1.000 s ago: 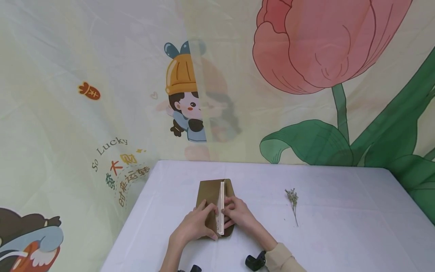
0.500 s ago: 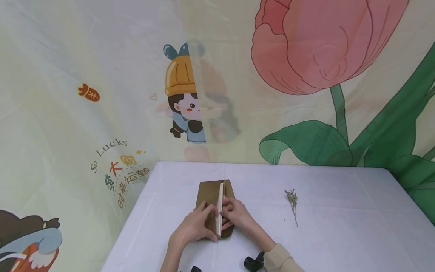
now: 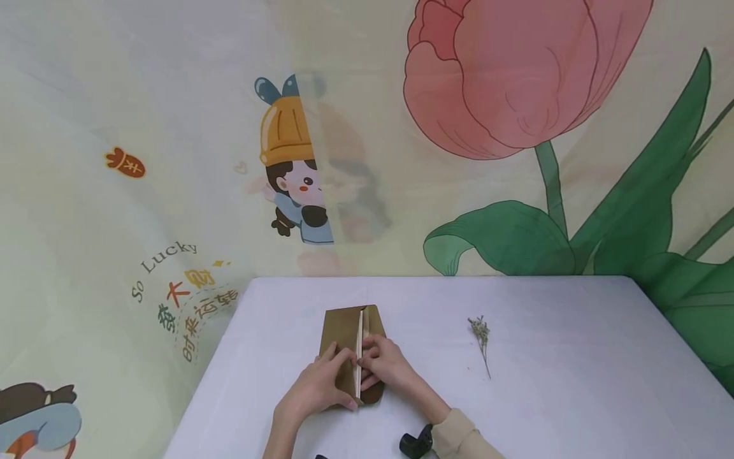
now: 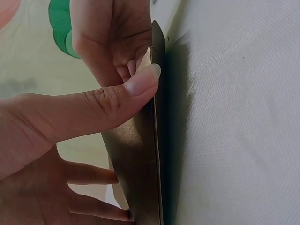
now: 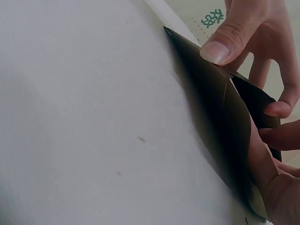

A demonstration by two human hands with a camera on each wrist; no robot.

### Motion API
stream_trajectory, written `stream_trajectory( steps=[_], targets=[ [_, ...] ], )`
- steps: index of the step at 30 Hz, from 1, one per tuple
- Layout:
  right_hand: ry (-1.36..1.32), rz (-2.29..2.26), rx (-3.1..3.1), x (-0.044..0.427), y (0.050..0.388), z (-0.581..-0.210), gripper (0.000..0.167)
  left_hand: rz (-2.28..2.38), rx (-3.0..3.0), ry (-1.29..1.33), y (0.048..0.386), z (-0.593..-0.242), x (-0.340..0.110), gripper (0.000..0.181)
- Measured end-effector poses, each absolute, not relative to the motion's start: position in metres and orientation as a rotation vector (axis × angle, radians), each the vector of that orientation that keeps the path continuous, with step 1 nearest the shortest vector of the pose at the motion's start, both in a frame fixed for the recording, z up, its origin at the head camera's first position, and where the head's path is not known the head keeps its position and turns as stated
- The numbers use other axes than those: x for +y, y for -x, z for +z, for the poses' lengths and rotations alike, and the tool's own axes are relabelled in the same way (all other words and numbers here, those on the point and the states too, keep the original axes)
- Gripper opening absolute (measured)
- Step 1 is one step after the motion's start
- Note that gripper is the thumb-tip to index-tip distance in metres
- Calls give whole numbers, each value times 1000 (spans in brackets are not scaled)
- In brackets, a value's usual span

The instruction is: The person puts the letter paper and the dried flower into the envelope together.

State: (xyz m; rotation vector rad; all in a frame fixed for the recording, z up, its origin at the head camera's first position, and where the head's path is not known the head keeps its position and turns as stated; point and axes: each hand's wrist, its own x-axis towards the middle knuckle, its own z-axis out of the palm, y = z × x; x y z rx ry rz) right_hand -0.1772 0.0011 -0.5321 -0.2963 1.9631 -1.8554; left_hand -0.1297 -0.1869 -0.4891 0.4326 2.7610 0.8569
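Note:
A brown envelope (image 3: 339, 325) with a flap at its right side is on the white table. A narrow white strip (image 3: 359, 331), paper or card, stands along its mouth. My left hand (image 3: 315, 386) holds the envelope from the left, with its thumb (image 4: 140, 82) pressed on the near edge and fingers behind the panel. At the mouth, my right hand (image 3: 390, 366) has curled fingers against the strip and the flap. In the right wrist view some right fingers (image 5: 281, 135) reach between the dark panel and the brown flap (image 5: 215, 93); their tips are partly hidden.
To the right on the table (image 3: 545, 357) lies a small sprig of dried flowers (image 3: 480, 335). A black wrist device (image 3: 415, 443) sits by the right sleeve (image 3: 464, 433). A printed cloth backdrop (image 3: 367, 127) hangs behind the table's far edge.
The white strip appears narrower than a second ago. Both hands keep nearly the same places on the envelope. The head view has turned slightly right, shifting the scene left.

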Motion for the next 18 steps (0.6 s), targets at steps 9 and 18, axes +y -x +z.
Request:
stream_trajectory(
  steps=[9,18],
  targets=[
    [307,-1846,1978,-8,172,-533,39,866,2739,-390,128,-487,-191,70],
    [305,-1853,2012,-7,173,-530,43,846,2755,-390,131,-489,-190,72]
  ],
)
